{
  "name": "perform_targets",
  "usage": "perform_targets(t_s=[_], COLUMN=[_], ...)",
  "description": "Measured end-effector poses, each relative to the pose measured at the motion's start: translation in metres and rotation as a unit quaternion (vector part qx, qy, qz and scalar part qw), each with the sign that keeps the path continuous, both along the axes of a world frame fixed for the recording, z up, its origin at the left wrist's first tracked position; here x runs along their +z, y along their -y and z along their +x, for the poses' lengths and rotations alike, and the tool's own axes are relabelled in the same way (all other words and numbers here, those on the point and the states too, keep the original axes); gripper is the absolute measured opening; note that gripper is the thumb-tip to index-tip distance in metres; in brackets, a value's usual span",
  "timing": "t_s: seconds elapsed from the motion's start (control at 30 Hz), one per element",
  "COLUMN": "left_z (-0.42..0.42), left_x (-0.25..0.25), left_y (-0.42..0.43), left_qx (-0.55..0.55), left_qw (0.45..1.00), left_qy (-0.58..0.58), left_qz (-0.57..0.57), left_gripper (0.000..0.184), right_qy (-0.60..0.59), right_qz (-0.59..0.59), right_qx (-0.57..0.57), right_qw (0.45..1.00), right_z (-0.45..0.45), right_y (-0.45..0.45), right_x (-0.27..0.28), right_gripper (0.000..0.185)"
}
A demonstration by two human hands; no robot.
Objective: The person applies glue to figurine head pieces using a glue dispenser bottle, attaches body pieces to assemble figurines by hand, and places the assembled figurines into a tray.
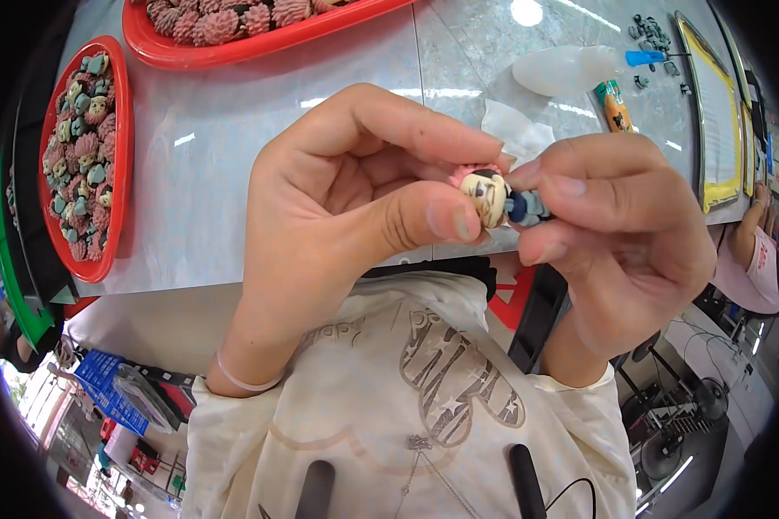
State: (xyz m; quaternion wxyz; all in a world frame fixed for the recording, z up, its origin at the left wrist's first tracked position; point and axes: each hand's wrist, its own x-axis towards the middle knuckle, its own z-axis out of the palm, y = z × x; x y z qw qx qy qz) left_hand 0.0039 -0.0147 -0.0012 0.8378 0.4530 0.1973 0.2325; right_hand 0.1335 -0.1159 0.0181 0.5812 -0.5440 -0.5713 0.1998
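Left hand (pixel 320 182): in from 8 o'clock on my head feed, thumb and index pinched narrow on the figurine's (pixel 485 192) head.
Right hand (pixel 636 208): in from 5 o'clock, thumb and fingers closed on the grey-blue body.
Figurine: just right of centre in my view, held between both hands over the near side of the surface (pixel 190 173); pink hair, pale face, lying sideways, head toward 9 o'clock, body toward 3. Head and body meet; I can't tell whether they are fixed together.
Paper (pixel 519 123): white, just beyond the fingers, 12 o'clock from the figurine.
Bottle (pixel 563 73): cloudy, blue-tipped, on its side at 1 o'clock.
Packet (pixel 616 112): orange and green, near the bottle, toward 2 o'clock.
Dark parts (pixel 653 35): a small cluster past the bottle's tip, between 1 and 2.
Tray (pixel 720 192): yellow-edged, at 2 o'clock.
Far basin (pixel 234 54): red, at 10 o'clock, filled with pink pieces (pixel 216 26).
Side basin (pixel 125 173): red, at 9 o'clock, holding mixed pink, pale and grey-blue pieces.
Co-worker (pixel 762 264): partly in view at 3 o'clock, pink sleeve.
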Motion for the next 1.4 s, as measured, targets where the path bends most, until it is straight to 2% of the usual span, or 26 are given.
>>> perform_targets(t_s=[0.13, 0.27, 0.53, 0.6, 0.63, 0.67, 0.7, 0.73, 0.8, 0.83, 0.9, 0.93, 1.0, 1.03, 1.1, 1.13, 1.2, 1.23, 1.27, 1.33, 1.37, 1.4], left_z=[-0.001, -0.002, -0.002, 0.002, 0.003, 0.003, 0.001, -0.002, -0.009, -0.018, -0.038, -0.051, -0.080, -0.089, -0.099, -0.099, -0.100, -0.097, -0.094, -0.093, -0.094, -0.095], left_x=[-0.001, -0.003, -0.007, 0.001, 0.002, 0.000, 0.000, 0.004, 0.009, 0.021, 0.026, 0.032, 0.035, 0.035, 0.037, 0.039, 0.042, 0.042, 0.040, 0.033, 0.031, 0.032], left_y=[0.002, 0.002, 0.004, 0.008, 0.009, 0.009, 0.006, 0.001, -0.010, -0.023, -0.058, -0.072, -0.096, -0.106, -0.121, -0.124, -0.129, -0.131, -0.134, -0.143, -0.149, -0.148], left_qx=[0.007, 0.002, 0.027, 0.048, 0.060, 0.036, 0.011, 0.024, 0.035, 0.054, 0.202, 0.257, 0.259, 0.262, 0.188, 0.190, 0.185, 0.195, 0.199, 0.118, 0.109, 0.112], left_qw=[1.000, 1.000, 0.991, 0.999, 0.998, 0.999, 0.996, 0.997, 0.991, 0.990, 0.912, 0.858, 0.739, 0.733, 0.517, 0.511, 0.438, 0.426, 0.423, 0.439, 0.474, 0.473], left_qy=[0.018, 0.020, 0.034, -0.009, -0.010, 0.031, 0.072, 0.066, 0.074, 0.053, 0.006, -0.106, -0.309, -0.309, -0.374, -0.375, -0.391, -0.383, -0.385, -0.352, -0.344, -0.346], left_qz=[-0.025, 0.020, 0.125, 0.004, 0.021, -0.015, -0.049, -0.030, 0.109, 0.123, 0.357, 0.433, 0.540, 0.546, 0.747, 0.750, 0.788, 0.796, 0.796, 0.818, 0.803, 0.802], left_gripper=[0.036, 0.029, 0.027, 0.031, 0.031, 0.034, 0.036, 0.036, 0.043, 0.037, 0.021, 0.022, 0.020, 0.020, 0.019, 0.019, 0.024, 0.025, 0.025, 0.026, 0.023, 0.023], right_qy=[0.055, 0.112, 0.086, 0.083, 0.133, 0.182, 0.217, 0.210, 0.200, 0.228, 0.200, 0.189, 0.152, 0.118, 0.103, 0.091, 0.076, 0.065, 0.065, 0.049, 0.050, 0.057], right_qz=[0.007, 0.031, 0.017, 0.022, 0.021, 0.022, 0.006, 0.026, 0.075, 0.071, 0.046, 0.027, 0.028, 0.021, 0.019, 0.009, 0.014, 0.014, 0.018, 0.013, 0.015, 0.007], right_qx=[-0.050, -0.051, -0.112, -0.105, -0.101, -0.097, -0.088, -0.078, -0.099, -0.115, -0.149, -0.173, -0.200, -0.227, -0.231, -0.235, -0.235, -0.234, -0.231, -0.223, -0.220, -0.224], right_qw=[0.997, 0.992, 0.990, 0.991, 0.986, 0.978, 0.972, 0.974, 0.972, 0.964, 0.967, 0.966, 0.968, 0.967, 0.967, 0.968, 0.969, 0.970, 0.971, 0.973, 0.974, 0.973], right_z=[-0.009, -0.008, -0.019, -0.017, -0.015, -0.014, -0.015, -0.016, -0.016, -0.011, -0.006, -0.003, 0.000, 0.001, 0.003, 0.003, 0.002, 0.002, 0.001, -0.002, -0.001, 0.000], right_y=[0.000, -0.003, -0.001, -0.003, -0.005, -0.006, -0.006, -0.006, -0.005, 0.000, 0.007, 0.011, 0.014, 0.014, 0.016, 0.016, 0.016, 0.016, 0.015, 0.013, 0.014, 0.015], right_x=[0.005, 0.004, -0.002, -0.001, -0.001, -0.001, -0.002, -0.002, -0.004, -0.005, -0.003, -0.002, -0.004, -0.005, -0.004, -0.004, -0.005, -0.004, -0.004, -0.005, -0.005, -0.005], right_gripper=[0.019, 0.017, 0.016, 0.016, 0.015, 0.014, 0.018, 0.018, 0.032, 0.045, 0.046, 0.044, 0.040, 0.036, 0.035, 0.034, 0.030, 0.027, 0.027, 0.018, 0.018, 0.015])
